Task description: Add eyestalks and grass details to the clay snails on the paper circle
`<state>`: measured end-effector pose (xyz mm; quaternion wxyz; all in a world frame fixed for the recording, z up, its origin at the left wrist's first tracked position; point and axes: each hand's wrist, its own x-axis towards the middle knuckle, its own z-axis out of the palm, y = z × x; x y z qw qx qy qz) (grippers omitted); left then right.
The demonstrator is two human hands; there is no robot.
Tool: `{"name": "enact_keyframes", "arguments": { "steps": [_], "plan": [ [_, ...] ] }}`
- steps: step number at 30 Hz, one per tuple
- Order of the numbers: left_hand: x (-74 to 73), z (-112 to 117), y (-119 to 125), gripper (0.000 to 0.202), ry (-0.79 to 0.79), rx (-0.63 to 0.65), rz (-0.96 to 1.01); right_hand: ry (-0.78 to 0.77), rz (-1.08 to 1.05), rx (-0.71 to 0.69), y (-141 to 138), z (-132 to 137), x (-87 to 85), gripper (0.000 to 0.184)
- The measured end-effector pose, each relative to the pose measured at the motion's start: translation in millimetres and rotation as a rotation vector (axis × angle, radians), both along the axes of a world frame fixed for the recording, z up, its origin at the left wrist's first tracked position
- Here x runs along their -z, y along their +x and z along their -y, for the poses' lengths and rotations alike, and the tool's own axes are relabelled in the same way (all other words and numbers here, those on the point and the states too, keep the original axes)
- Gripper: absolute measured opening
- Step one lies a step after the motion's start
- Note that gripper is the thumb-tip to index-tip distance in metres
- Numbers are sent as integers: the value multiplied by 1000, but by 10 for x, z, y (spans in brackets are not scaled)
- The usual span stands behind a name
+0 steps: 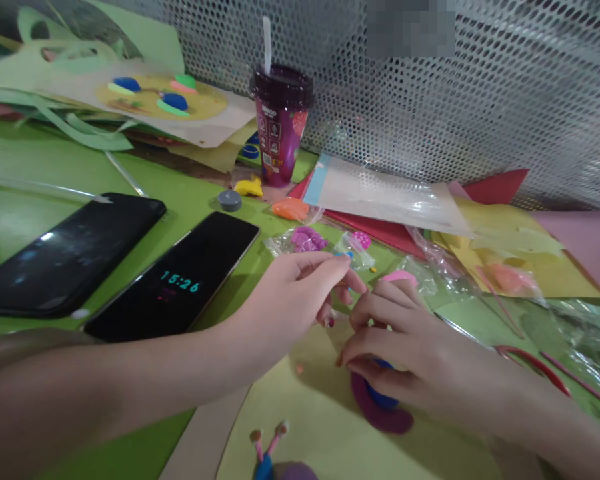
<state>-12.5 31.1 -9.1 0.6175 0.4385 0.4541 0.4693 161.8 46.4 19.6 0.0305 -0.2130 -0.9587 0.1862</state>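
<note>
The left hand point(310, 290) has its thumb and finger close together, the right hand point(407, 333) bends over the blue and purple clay point(383, 412) on the yellow paper point(285, 407), and I can't tell if either grip holds anything.

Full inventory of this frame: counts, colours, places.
Table: 1, green, beneath
Panel: 1, grey, back
Cup: 1, purple, back centre
Straw: 1, white, in cup
Disc: 1, grey, before cup
Phones: 2, black, left
Papers: several, mixed, back
Domed pieces: 3, blue- or green-topped, back left
Lumps: several, yellow, orange, purple, pink, centre
Bags: several, clear, centre, right
Scissors: 1, red-handled, right
Rods: several, clear or reddish, both sides
Sheet: 1, pale yellow, front
Curled piece: 1, purple and blue, on sheet
Stalked figure: 1, multicoloured, bottom edge
Left hand: 1, bare, centre
Right hand: 1, bare, over sheet
</note>
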Motion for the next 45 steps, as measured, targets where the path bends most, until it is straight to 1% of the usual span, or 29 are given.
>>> {"name": "enact_keyframes", "arguments": {
  "steps": [4, 8, 11, 13, 17, 22, 24, 27, 30, 32, 34, 38, 40, 45],
  "plan": [
    [12, -2, 2, 32, 10, -11, -1, 70, 35, -32, -30, -6, -12, 10],
    [26, -6, 1, 31, 17, -39, 14, 143, 67, -71, -65, -20, -8, 3],
    [44, -9, -4, 31, 16, -54, 20, 180, 83, -85, -78, -21, 7, 2],
    [55, -12, -7, 31, 18, -58, 27, 192, 86, -104, -87, -17, 7, 2],
    [51, -16, -12, 30, 11, -56, 33, 217, 100, -115, -112, -1, -28, 11],
    [16, -14, -12, 30, 6, -41, -1, 211, 140, -102, -124, 20, -61, 6],
    [10, -12, -14, 30, -3, -35, -14, 211, 146, -96, -119, 26, -52, 8],
    [15, -10, -13, 29, -7, -32, -1, 218, 111, -96, -100, 23, -39, 10],
    [18, -15, -1, 28, -25, -28, 19, 194, 80, -83, -61, 1, -81, 12],
    [17, -16, 12, 31, -62, 4, 29, 207, 41, -53, -21, -18, -157, 16],
    [13, -8, 25, 35, -104, 63, 12, 259, 3, -14, 28, -31, -259, 18],
    [3, 34, 50, 36, -179, 199, -135, 378, 8, 45, 127, -25, -438, 18],
    [-1, 57, 61, 34, -186, 256, -166, 411, 4, 52, 157, -17, -482, 18],
    [-16, 82, 70, 20, -146, 334, -101, 448, 5, 38, 141, -17, -499, 23]
  ]
}}
